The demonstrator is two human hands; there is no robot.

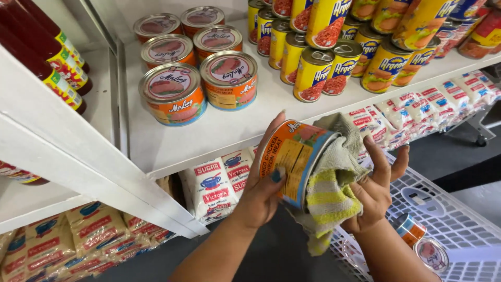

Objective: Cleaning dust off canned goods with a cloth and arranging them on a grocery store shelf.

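My left hand [261, 196] grips the round orange tin can [293, 159], right hand [373, 196] w/ striped yellow-grey cloth [329, 183] rubbing its end; pushing too hard could slip it.

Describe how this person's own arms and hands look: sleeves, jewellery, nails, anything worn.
Both forearms are bare, with no sleeves showing. No watch, bracelet or ring can be seen. The left hand has a dark teal painted thumbnail; its other nails look longish. The right hand wears no glove, and its nails are too unclear to judge.

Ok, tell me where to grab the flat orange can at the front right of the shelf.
Take the front-right orange can around its low curved side wall, coming from the shelf's open front edge. It stands upright, its neighbour crowds its left side, and the flat lid offers no hold.
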